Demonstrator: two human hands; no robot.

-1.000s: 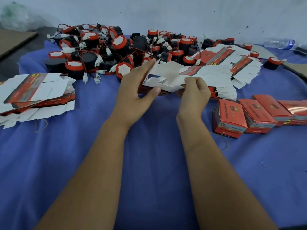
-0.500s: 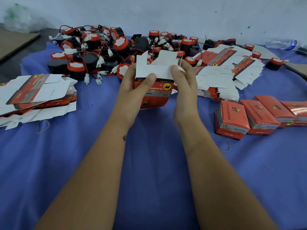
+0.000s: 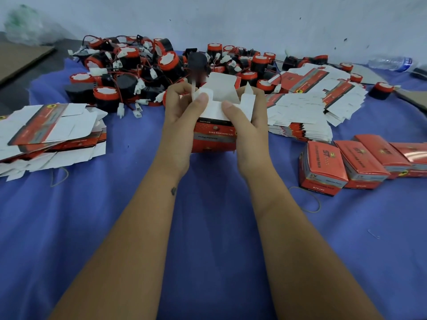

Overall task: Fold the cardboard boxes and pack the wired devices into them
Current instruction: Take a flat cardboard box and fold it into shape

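Blue cloth (image 3: 208,262) is covering the counter from the near edge back to a pale wall. Both bare forearms are reaching forward over it. At their ends, the left hand (image 3: 179,121) and the right hand (image 3: 248,125) are gripping a red cardboard box (image 3: 215,137) between them, holding it upright just above the cloth, with its white flaps standing open on top. The left hand's fingers are curling round the box's left side, its thumb pressing on a white flap; the right hand is wrapping the right side, its thumb lying on the near flap.

To the right, a row of folded red boxes (image 3: 323,167) is sitting on the cloth, with a rubber band (image 3: 309,199) lying just in front of them. To the left, a stack of flat box blanks (image 3: 50,132) is resting near the edge. Beyond the right hand, a second, fanned pile of blanks (image 3: 307,112) is spreading out.

Farther back, a heap of wired devices (image 3: 138,70), black and red with white connectors, is stretching across the cloth. A clear plastic bottle (image 3: 390,62) is lying against the wall at far right, and brown cardboard (image 3: 20,58) is showing at far left.
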